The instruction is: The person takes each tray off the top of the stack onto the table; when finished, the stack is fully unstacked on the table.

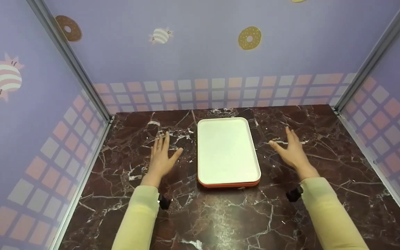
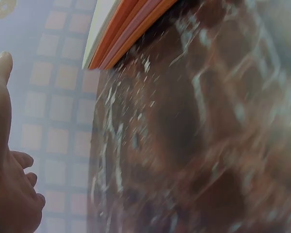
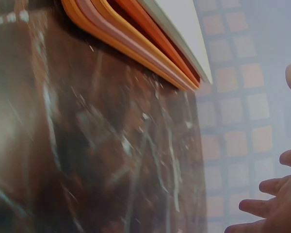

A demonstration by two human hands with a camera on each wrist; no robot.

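In the head view, a stack of shallow rectangular trays (image 1: 227,151) lies flat at the middle of the table, a white one on top. Orange and pink edges of the lower trays (image 3: 136,53) show beneath it in the right wrist view. To the left of the stack is my left hand (image 1: 160,160), fingers spread and thumb apart, touching none of the trays. On the opposite side my right hand (image 1: 293,152) hovers with its fingers extended, also apart from the stack. Neither hand holds anything.
The tabletop (image 1: 221,218) is dark red-brown marble with white veins. Purple walls (image 1: 203,59) with donut and candy pictures enclose it at the back and both sides, with metal posts (image 1: 78,66) at the corners.
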